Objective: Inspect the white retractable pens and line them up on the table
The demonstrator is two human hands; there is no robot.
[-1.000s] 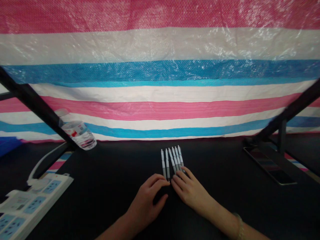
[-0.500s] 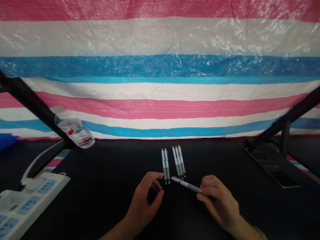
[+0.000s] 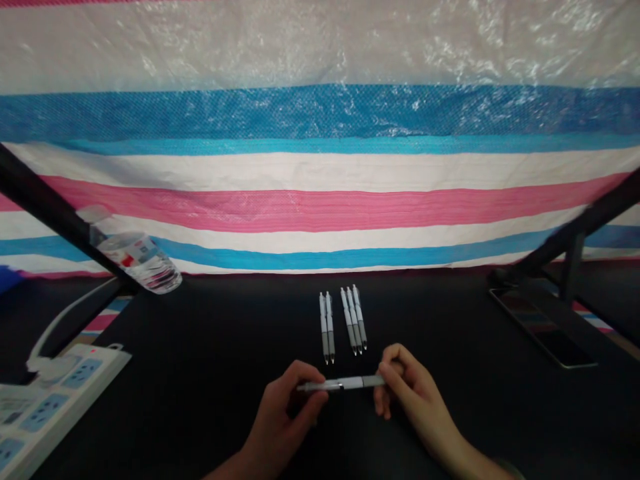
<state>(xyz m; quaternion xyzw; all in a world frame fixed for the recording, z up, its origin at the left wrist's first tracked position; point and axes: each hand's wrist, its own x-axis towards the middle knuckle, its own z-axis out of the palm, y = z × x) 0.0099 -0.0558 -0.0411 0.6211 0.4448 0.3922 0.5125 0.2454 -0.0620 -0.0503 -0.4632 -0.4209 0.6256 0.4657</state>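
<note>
A white pen with a grey grip (image 3: 351, 383) lies level between my two hands, just above the black table. My left hand (image 3: 287, 407) pinches its left end between thumb and index finger. On the grey grip at the other end, the thumb and index finger of my right hand (image 3: 413, 393) are closed. Beyond the hands lie more white and grey pens, side by side with their tips toward me: a pair (image 3: 327, 328) on the left and a group of three (image 3: 354, 320) on the right.
A white power strip (image 3: 75, 387) with a plugged-in cable lies at the left. Behind it a water bottle (image 3: 145, 263) leans near a dark slanted bar. A phone (image 3: 545, 330) lies at the right by another bar. Striped plastic sheeting (image 3: 320, 213) hangs behind the black table (image 3: 225, 333).
My left hand has closed on the pen's left end. My right hand has turned the pen from slanted to nearly level and moved it left. The view has shifted slightly.
</note>
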